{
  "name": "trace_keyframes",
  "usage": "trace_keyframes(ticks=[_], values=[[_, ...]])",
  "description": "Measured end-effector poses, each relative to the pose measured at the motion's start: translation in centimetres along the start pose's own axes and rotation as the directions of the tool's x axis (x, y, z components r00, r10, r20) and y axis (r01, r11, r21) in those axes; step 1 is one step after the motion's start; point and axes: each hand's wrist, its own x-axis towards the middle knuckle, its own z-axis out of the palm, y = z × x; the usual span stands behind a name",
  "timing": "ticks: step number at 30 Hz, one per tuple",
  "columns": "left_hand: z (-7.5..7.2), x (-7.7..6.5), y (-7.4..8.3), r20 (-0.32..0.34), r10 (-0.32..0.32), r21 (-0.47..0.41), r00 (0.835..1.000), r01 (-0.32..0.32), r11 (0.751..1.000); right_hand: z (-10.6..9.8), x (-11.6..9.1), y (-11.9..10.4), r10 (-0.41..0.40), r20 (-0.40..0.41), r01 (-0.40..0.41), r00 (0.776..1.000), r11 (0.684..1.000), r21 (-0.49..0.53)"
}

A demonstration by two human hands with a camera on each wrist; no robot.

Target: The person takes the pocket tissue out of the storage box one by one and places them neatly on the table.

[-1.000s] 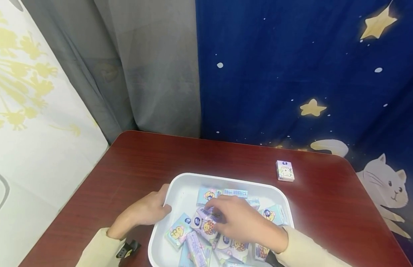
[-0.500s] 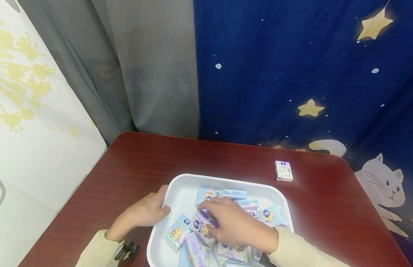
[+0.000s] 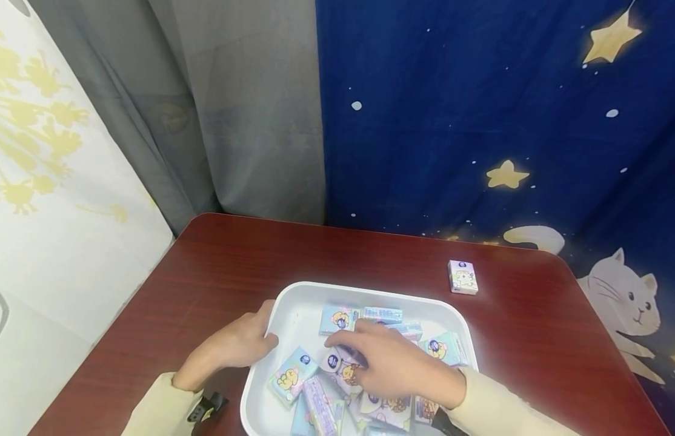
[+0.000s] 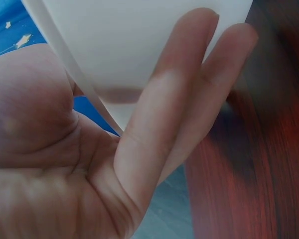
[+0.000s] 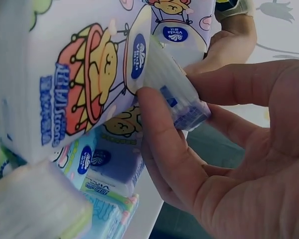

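Several small tissue packs with cartoon bears lie loosely heaped in a white tray [image 3: 294,297]. My right hand [image 3: 394,360] reaches over the middle of the heap. In the right wrist view its thumb and fingers pinch a tissue pack [image 5: 177,94] by its narrow purple end. A larger-looking lilac pack [image 5: 89,74] stands close beside the fingertips there. On the tray's left side, my left hand [image 3: 245,339] grips the rim. Seen from the left wrist, the fingers [image 4: 159,109] lie along the outer wall while the thumb is mostly hidden behind it.
One tissue pack [image 3: 463,277] lies alone on the dark red table [image 3: 228,254], beyond the tray's far right corner. A blue starry curtain [image 3: 425,121] and a grey curtain [image 3: 256,121] hang behind the table.
Under my right hand, the pack has turned from showing its narrow barcode side to showing more of its printed face. The left hand stays at the rim.
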Motion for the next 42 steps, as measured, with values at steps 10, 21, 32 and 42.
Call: trace_keyframes(ticks=[10,21,32,42], values=[[0.0,0.1,-0.1,0.000,0.015,-0.005,1.000,-0.015,1.000,-1.1,-0.7,1.4,-0.025,-0.072,0.027,0.997,0.999,0.032],[-0.2,0.1,-0.2,0.007,0.045,-0.008,0.999,-0.045,0.999,-3.5,-2.0,3.9,-0.033,-0.122,0.054,0.992,0.983,0.176],[-0.2,0.1,-0.2,0.010,0.033,-0.012,0.999,-0.033,0.999,-5.7,-3.3,7.5,0.134,-0.104,-0.083,0.985,0.915,0.395],[0.0,0.1,-0.4,0.004,0.034,-0.002,0.999,-0.034,0.999,-7.3,-4.8,11.3,0.262,-0.097,-0.157,0.960,0.793,0.588]])
